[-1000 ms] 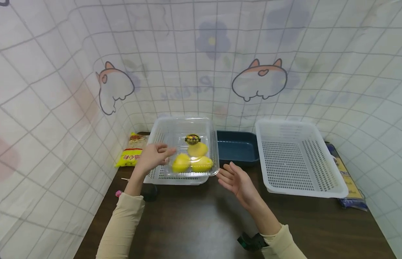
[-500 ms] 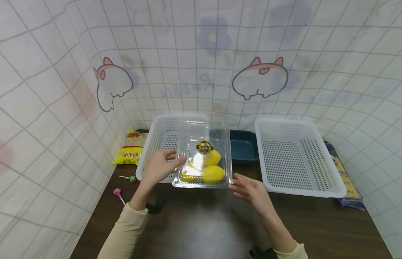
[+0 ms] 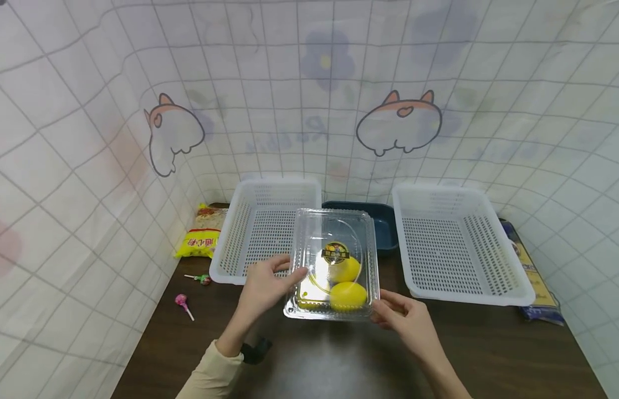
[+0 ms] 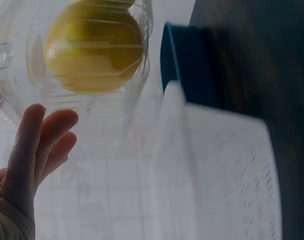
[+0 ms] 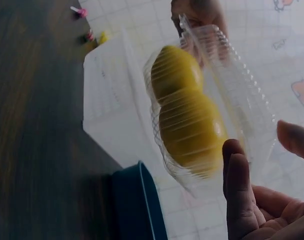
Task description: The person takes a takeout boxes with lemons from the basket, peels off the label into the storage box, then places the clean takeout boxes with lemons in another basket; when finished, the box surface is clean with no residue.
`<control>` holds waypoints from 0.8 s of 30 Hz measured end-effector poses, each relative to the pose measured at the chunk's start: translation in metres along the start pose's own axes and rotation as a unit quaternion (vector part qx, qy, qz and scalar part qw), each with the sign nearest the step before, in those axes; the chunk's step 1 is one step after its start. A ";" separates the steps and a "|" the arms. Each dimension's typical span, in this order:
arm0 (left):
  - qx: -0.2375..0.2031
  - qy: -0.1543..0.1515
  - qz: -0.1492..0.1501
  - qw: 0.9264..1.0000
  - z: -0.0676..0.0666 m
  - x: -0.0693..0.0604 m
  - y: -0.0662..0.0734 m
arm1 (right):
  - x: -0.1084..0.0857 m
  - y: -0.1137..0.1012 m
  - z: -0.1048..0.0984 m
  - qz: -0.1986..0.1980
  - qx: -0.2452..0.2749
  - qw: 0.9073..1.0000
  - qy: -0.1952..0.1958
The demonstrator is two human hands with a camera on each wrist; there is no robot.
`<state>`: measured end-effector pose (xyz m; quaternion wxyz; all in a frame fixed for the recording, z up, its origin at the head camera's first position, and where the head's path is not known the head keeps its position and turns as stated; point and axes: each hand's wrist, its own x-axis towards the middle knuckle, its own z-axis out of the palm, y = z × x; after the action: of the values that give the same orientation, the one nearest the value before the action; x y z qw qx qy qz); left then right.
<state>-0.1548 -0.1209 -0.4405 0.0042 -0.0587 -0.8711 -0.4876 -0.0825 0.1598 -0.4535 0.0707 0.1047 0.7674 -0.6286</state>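
A: Straight to the clear container (image 3: 311, 233), held aloft over the dark table (image 3: 489, 354), with yellow lemons (image 3: 348, 295) inside! Probably light, springy, slippery, quick to crease.

B: Pinched at the left edge by the left hand (image 3: 265, 285), near the right front corner by the right hand (image 3: 408, 320). Best gripped on the stiffer rim (image 3: 374, 255), near the lemons (gently, no squeezing!).

A: Spot any writing?

B: Read the black-and-gold label (image 3: 336, 252): apparently 精品水果, premium fruit. Farther out, just beside the white basket (image 3: 226, 257), make out 心粉 on the yellow bag (image 3: 201, 238).
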 end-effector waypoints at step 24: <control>0.001 -0.038 -0.001 0.999 0.083 -0.039 -0.033 | -0.008 0.057 -0.027 0.088 -0.143 0.984 0.059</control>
<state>-0.1152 -0.0715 -0.5149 -0.0293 -0.0759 -0.8713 -0.4839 -0.0600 0.1961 -0.5003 0.0941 0.1972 0.8401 -0.4964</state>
